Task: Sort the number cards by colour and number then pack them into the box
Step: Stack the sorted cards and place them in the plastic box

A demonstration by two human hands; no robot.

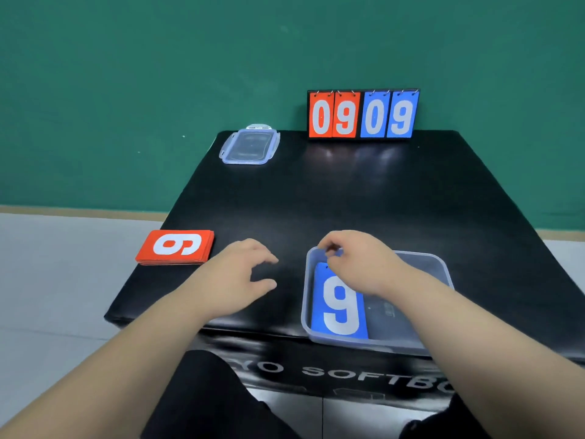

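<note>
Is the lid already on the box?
No, the lid lies far off to the left, apart from the open box.

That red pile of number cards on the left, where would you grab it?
Pinch the red stack across its long edges, from above with the left hand. It lies flat on the table, so only its thin sides offer a grip.

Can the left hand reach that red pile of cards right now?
Probably yes: the left hand is open, holding nothing, and only bare table lies between it and the red pile.
</note>
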